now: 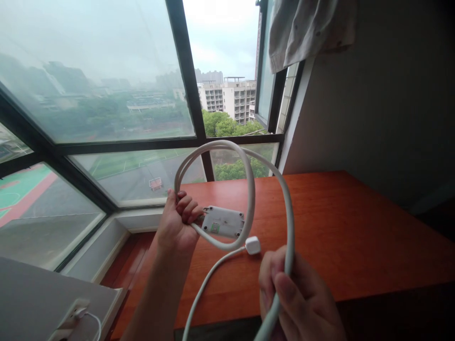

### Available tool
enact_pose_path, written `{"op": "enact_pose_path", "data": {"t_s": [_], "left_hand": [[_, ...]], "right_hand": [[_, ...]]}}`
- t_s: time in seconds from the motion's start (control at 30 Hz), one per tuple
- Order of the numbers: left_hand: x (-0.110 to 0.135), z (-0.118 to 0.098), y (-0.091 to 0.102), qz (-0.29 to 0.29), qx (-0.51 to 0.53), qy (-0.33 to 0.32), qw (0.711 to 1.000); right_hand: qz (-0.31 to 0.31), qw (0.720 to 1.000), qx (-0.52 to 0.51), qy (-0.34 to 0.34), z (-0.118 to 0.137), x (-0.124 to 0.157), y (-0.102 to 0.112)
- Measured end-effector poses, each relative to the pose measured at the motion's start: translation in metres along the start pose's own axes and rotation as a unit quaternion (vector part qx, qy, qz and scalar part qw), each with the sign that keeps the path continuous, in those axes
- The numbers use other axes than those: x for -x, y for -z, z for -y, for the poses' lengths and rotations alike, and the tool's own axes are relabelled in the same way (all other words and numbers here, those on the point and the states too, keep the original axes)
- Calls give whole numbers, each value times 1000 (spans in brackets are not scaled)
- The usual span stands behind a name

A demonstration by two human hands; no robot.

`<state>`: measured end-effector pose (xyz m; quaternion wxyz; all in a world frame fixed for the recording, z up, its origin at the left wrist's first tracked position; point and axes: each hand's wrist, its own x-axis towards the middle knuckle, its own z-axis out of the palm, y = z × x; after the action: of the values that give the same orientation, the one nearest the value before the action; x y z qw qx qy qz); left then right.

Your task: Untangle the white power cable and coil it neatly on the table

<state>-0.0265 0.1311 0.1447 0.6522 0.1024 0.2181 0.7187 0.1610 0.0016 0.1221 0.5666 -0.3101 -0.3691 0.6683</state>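
My left hand [181,220] is closed around a thick white cable [250,189] that arcs up in a loose loop above the table. Beside that fist is a white power strip [223,222], its underside with dark feet and a small green label facing me; whether it rests on the table I cannot tell. Lower right, my right hand [296,296] pinches another stretch of the same cable, which runs on down past the bottom edge. Between the hands, a small white plug or adapter [253,245] with a thinner white cord lies on the table.
A reddish-brown wooden table [320,227] stretches under both hands to the window [142,144]. One window pane stands open, with a grey curtain [309,28] above it. At lower left, a wall socket [73,318] has a white plug in it.
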Motion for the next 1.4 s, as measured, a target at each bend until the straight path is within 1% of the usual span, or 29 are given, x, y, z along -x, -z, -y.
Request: {"op": "enact_pose_path", "data": {"t_s": [0.07, 0.13, 0.23, 0.3, 0.37, 0.47, 0.57, 0.63, 0.73, 0.83, 0.97, 1.13, 1.27, 1.4], "left_hand": [[-5, 3, 5, -1, -3, 4, 1000], [-12, 5, 8, 1, -4, 9, 1000], [-19, 4, 10, 4, 1, 6, 1000], [-20, 2, 9, 4, 6, 4, 1000], [-20, 3, 9, -1, 8, 3, 1000], [-17, 12, 12, -23, 2, -4, 1000], [-13, 30, 16, -49, -1, -5, 999], [-9, 44, 20, -64, 0, -3, 998], [-2, 61, 25, -88, -10, -10, 996], [5, 74, 30, -109, -37, -38, 993], [13, 89, 40, -133, -77, -94, 984], [22, 105, 51, -138, -124, -149, 971], [28, 111, 54, -119, -124, -146, 974], [33, 116, 57, -115, -109, -118, 980]], "right_hand": [[-1, 1000, 14, 15, -4, -17, 7], [-2, 998, 46, 47, -4, -36, 18], [-18, 988, 124, 85, 5, -63, 35], [-24, 979, 175, 101, 14, -75, 47], [-30, 973, 203, 108, 17, -81, 56], [-38, 973, 205, 95, 7, -76, 65], [-48, 981, 175, 70, -16, -62, 68], [-66, 984, 150, 63, -31, -51, 66], [-98, 985, 119, 77, -46, -36, 60], [-135, 983, 90, 89, -55, -28, 54], [-192, 976, 83, 67, -70, -26, 54], [-237, 968, 72, 35, -90, -31, 66], [-250, 968, 28, 4, -98, -33, 71], [-239, 970, -37, -31, -101, -36, 73]]}}
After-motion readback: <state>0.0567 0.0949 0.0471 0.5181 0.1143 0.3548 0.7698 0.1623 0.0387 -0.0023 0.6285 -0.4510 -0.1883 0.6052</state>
